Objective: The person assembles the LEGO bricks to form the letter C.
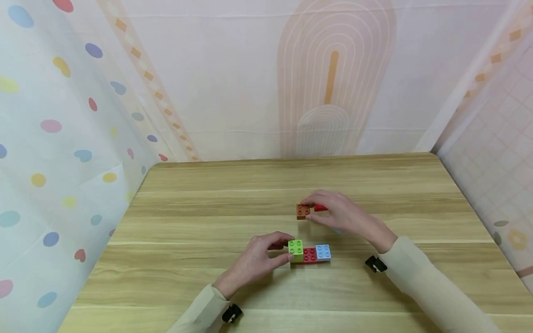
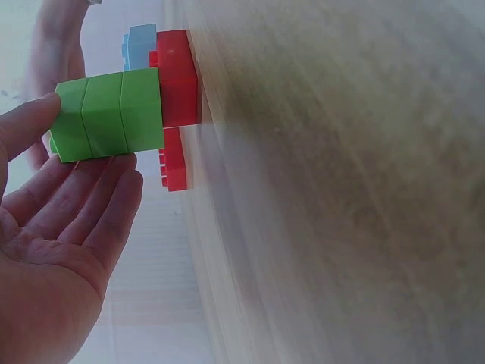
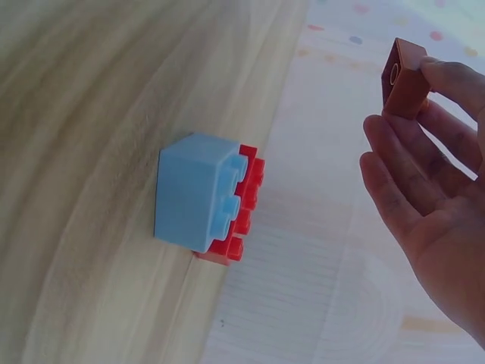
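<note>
My left hand (image 1: 258, 256) holds a stack of green bricks (image 2: 106, 114) between thumb and fingers. That stack stands on one end of a long red brick (image 1: 309, 255), whose other end bears a light blue brick (image 1: 323, 251). Farther back, my right hand (image 1: 341, 212) pinches a single brown brick (image 1: 303, 212). In the right wrist view, this brown brick (image 3: 408, 80) is raised off the table, its hollow underside partly showing. Beneath the right hand stand another light blue brick (image 3: 193, 193) and a studded red brick (image 3: 250, 182), both mostly hidden in the head view.
Both hands work over a wooden table (image 1: 200, 203). A printed cloth (image 1: 233, 83) hangs along its back edge, and a dotted cloth (image 1: 62, 185) hangs at the left. Small black devices sit at the left wrist (image 1: 232, 314) and right wrist (image 1: 376, 264).
</note>
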`<state>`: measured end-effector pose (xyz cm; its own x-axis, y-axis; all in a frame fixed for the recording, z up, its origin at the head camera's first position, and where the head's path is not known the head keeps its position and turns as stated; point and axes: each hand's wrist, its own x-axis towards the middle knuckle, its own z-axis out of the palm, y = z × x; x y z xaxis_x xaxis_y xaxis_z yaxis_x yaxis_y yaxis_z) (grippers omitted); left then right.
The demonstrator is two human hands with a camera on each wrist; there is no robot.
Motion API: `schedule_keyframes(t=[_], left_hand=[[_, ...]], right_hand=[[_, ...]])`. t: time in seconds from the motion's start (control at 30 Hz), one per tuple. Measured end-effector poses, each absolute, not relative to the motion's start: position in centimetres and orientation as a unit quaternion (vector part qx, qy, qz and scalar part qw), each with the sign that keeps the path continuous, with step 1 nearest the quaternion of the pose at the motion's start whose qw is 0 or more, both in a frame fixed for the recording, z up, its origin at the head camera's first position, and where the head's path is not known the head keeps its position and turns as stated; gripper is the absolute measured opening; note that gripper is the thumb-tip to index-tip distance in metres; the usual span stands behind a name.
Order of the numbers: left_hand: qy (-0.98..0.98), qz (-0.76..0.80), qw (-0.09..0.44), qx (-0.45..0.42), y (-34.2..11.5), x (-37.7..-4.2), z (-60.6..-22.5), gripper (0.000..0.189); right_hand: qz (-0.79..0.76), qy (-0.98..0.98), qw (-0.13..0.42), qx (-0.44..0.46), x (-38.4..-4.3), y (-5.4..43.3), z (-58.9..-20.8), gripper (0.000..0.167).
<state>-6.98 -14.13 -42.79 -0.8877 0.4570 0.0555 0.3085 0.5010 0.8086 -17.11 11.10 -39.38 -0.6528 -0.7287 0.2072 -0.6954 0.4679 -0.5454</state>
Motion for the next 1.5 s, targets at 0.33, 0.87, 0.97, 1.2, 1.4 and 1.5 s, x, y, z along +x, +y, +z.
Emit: schedule_keyframes(t=[0.33,0.87,0.97,1.2,1.4,1.5], left_hand=[[0.863,0.448,0.084,0.219,-14.2,-7.0,-42.8,0.036],[0.861,0.451,0.080,0.222,-14.2,-7.0,-42.9,0.036],[0.862,0.448,0.079,0.222,-14.2,-7.1,-42.9,0.036],[0.864,0.445,0.075,0.224,-14.2,-7.2,-42.9,0.037],[0.863,0.446,0.074,0.226,-14.2,-7.2,-42.9,0.037],[0.862,0.447,0.077,0.225,-14.3,-7.2,-42.9,0.037]], right_hand=[[-0.327,0.844,0.019,-0.425,-15.9,11.1,-39.3,0.036],[-0.328,0.824,-0.026,-0.461,-14.0,11.1,-38.9,0.037],[-0.336,0.817,-0.025,-0.467,-13.7,11.2,-38.9,0.037],[-0.341,0.815,-0.010,-0.468,-13.1,11.1,-39.2,0.037],[-0.350,0.802,-0.015,-0.483,-13.0,11.0,-39.5,0.038],[-0.351,0.799,-0.016,-0.488,-12.8,10.9,-39.6,0.038]])
